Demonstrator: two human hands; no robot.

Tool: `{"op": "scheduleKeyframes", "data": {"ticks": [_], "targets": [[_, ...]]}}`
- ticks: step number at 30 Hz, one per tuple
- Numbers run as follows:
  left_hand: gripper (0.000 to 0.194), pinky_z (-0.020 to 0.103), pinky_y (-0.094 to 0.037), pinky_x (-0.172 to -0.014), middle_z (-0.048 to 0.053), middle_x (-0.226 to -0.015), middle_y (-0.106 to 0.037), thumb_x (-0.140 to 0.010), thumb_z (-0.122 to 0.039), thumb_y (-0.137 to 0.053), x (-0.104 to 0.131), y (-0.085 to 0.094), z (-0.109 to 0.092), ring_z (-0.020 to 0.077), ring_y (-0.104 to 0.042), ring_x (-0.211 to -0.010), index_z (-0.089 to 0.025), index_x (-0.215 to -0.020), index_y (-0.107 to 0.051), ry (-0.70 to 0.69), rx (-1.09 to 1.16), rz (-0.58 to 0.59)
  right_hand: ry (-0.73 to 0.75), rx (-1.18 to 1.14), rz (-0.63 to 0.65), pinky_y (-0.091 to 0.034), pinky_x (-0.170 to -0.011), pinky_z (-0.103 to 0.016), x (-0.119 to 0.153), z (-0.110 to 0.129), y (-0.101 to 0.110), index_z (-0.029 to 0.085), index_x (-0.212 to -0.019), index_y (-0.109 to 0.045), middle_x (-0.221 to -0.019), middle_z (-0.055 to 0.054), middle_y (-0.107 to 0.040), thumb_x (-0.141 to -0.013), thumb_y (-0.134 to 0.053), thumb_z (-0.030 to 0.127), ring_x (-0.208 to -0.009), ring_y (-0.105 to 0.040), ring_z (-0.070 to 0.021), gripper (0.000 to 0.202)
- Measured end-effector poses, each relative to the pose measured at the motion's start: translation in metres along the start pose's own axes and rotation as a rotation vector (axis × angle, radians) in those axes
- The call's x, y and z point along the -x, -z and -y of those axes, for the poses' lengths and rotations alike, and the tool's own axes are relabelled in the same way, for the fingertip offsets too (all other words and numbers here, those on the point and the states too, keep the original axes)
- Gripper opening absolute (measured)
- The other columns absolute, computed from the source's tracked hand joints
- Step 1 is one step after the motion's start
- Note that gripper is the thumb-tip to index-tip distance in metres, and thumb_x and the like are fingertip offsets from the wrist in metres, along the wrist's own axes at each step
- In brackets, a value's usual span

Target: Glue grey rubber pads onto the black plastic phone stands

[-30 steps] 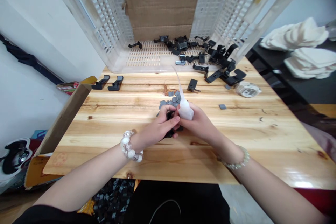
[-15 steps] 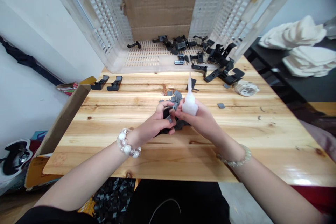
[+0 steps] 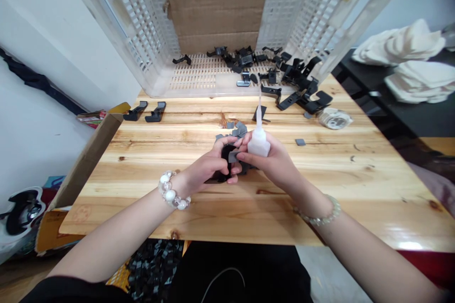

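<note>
My left hand is closed around a black plastic bracket above the middle of the table. A small grey pad lies against the bracket, its right end pinched by the fingertips of my right hand. The same right hand also carries a white glue bottle in its palm, with the thin nozzle pointing up and away. Behind and below the hands is a pile of loose grey pads, partly hidden by my fingers.
A white plastic crate on its side holds several black brackets, some spilling out at right. Two more brackets lie at left. A tape roll and a single grey pad are on the right of the wooden table.
My left thumb has shifted down and left, off the grey pad. My right fingertips now grip the pad at the bracket. The glue bottle stands slightly more upright.
</note>
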State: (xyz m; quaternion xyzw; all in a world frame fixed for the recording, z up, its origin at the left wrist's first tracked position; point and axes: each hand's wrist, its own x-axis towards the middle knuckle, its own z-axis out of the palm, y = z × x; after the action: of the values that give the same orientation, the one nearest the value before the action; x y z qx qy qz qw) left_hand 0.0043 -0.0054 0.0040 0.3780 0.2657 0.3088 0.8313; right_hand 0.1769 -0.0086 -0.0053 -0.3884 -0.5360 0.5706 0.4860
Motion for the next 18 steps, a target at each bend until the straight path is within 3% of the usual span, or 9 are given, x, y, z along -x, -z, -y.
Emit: {"op": "scheduleKeyframes", "data": {"ticks": [7, 10, 13, 16, 18], "targets": [[0.066, 0.028, -0.052, -0.057, 0.001, -0.082, -0.057, -0.059, 0.0, -0.05, 0.0, 0.003, 0.003, 0.0155, -0.057, -0.074, -0.023, -0.12, -0.038, 0.058, 0.012, 0.019, -0.072, 0.118, 0.076, -0.051, -0.053, -0.031, 0.006, 0.003, -0.007, 0.023, -0.09, -0.054, -0.06, 0.005, -0.059, -0.079, -0.068, 0.026, -0.051, -0.061, -0.0155, 0.018], [0.047, 0.037, -0.057, -0.066, 0.006, -0.091, -0.061, -0.072, -0.007, -0.053, 0.0, 0.006, 0.003, 0.0194, -0.062, -0.082, -0.02, -0.117, -0.045, 0.105, -0.05, 0.041, 0.023, 0.249, -0.044, -0.048, -0.051, -0.028, 0.005, 0.002, -0.004, 0.023, -0.088, -0.055, -0.064, 0.005, -0.059, -0.079, -0.067, 0.026, -0.049, -0.057, -0.0127, 0.016], [0.023, 0.037, -0.058, -0.068, 0.01, -0.102, -0.06, -0.085, -0.02, -0.056, 0.0, 0.006, 0.003, 0.0215, -0.062, -0.09, -0.016, -0.107, -0.055, 0.126, -0.211, 0.008, 0.122, 0.404, -0.17, -0.047, -0.053, -0.027, 0.002, 0.002, 0.002, 0.022, -0.088, -0.056, -0.067, 0.003, -0.06, -0.079, -0.067, 0.025, -0.055, -0.057, -0.0127, 0.014], [0.025, 0.037, -0.058, -0.07, 0.012, -0.101, -0.062, -0.088, -0.031, -0.058, 0.0, 0.005, 0.004, 0.0241, -0.06, -0.098, -0.014, -0.105, -0.059, 0.102, -0.301, -0.012, 0.162, 0.47, -0.272, -0.049, -0.061, -0.028, -0.001, 0.006, 0.005, 0.02, -0.081, -0.055, -0.074, 0.001, -0.061, -0.075, -0.07, 0.023, -0.065, -0.058, -0.013, 0.016], [0.029, 0.039, -0.058, -0.075, 0.012, -0.101, -0.064, -0.087, -0.034, -0.061, -0.001, 0.005, 0.006, 0.024, -0.06, -0.1, -0.013, -0.108, -0.06, 0.062, -0.266, -0.022, 0.107, 0.367, -0.265, -0.049, -0.06, -0.027, -0.003, 0.008, 0.005, 0.02, -0.08, -0.053, -0.073, 0.002, -0.059, -0.072, -0.072, 0.024, -0.063, -0.057, -0.0116, 0.021]]}}
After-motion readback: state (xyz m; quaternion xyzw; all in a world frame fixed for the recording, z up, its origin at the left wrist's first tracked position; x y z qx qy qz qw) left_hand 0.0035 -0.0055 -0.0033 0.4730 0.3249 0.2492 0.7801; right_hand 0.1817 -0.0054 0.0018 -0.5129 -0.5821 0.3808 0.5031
